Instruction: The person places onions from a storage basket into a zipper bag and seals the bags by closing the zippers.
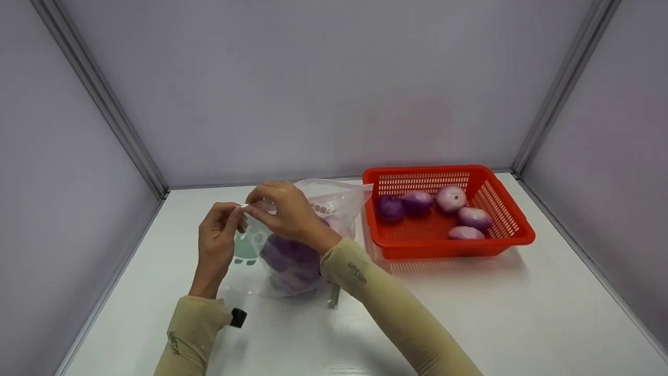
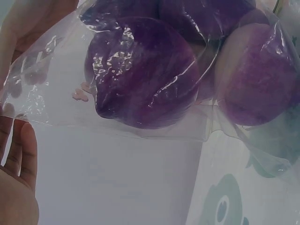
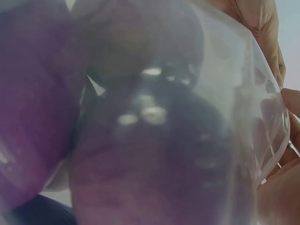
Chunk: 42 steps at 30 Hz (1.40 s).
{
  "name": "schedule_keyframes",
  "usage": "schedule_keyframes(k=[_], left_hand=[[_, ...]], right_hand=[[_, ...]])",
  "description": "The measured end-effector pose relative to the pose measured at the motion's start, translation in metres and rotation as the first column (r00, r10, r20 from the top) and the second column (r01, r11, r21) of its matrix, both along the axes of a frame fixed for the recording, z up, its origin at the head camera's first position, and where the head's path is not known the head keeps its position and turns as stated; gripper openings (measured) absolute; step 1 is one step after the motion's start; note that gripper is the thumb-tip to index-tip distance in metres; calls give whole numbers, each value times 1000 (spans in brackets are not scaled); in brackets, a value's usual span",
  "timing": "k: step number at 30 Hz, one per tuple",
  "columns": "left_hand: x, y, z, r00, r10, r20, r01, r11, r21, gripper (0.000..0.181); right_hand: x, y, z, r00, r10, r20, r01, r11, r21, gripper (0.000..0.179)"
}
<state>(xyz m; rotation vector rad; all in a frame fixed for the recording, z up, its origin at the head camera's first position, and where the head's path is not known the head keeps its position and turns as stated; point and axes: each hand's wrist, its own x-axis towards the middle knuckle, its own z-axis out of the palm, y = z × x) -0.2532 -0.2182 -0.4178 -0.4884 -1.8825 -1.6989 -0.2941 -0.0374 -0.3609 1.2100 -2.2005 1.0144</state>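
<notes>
A clear plastic zip bag (image 1: pixel 342 203) with several red onions (image 2: pixel 145 77) inside hangs from both hands over the white table. My left hand (image 1: pixel 215 243) pinches the left corner of the bag's top edge between thumb and fingers. Right beside it, my right hand (image 1: pixel 287 211) grips the same edge, its fingertips almost meeting the left ones. The right end of the bag's mouth spreads out toward the basket. In the right wrist view, onions (image 3: pixel 150 154) pressed against the film fill most of the picture.
A red plastic basket (image 1: pixel 443 244) with several red onions (image 1: pixel 451 198) stands at the back right, near the bag's right corner. A green printed pattern (image 1: pixel 245 248) shows beneath and beside the bag. Pale walls (image 1: pixel 334 94) enclose the white table (image 1: pixel 469 318).
</notes>
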Motion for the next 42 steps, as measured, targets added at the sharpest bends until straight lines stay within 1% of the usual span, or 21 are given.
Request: schedule_keyframes(k=[7, 15, 26, 30, 37, 42], left_hand=[[1, -1, 0, 1000, -25, -20, 25, 1000, 6, 16], [1, 1, 1, 1000, 10, -11, -10, 1000, -18, 16], [2, -1, -1, 998, 58, 16, -58, 998, -25, 17], [3, -1, 0, 998, 63, 31, -62, 998, -23, 17], [4, -1, 1, 999, 37, 33, -38, 999, 1, 21], [5, -1, 0, 998, 47, 33, -47, 999, -9, 22]], right_hand=[[3, 0, 3, 1000, 4, -2, -4, 1000, 16, 16], [2, 4, 5, 1000, -24, 14, 23, 999, 49, 15], [-1, 16, 7, 999, -23, 34, 21, 998, 66, 15], [-2, 22, 8, 999, -19, 37, 17, 998, 67, 15], [-6, 34, 8, 999, -12, 35, 10, 998, 65, 15], [-7, 39, 8, 999, -19, 41, 16, 997, 72, 14]])
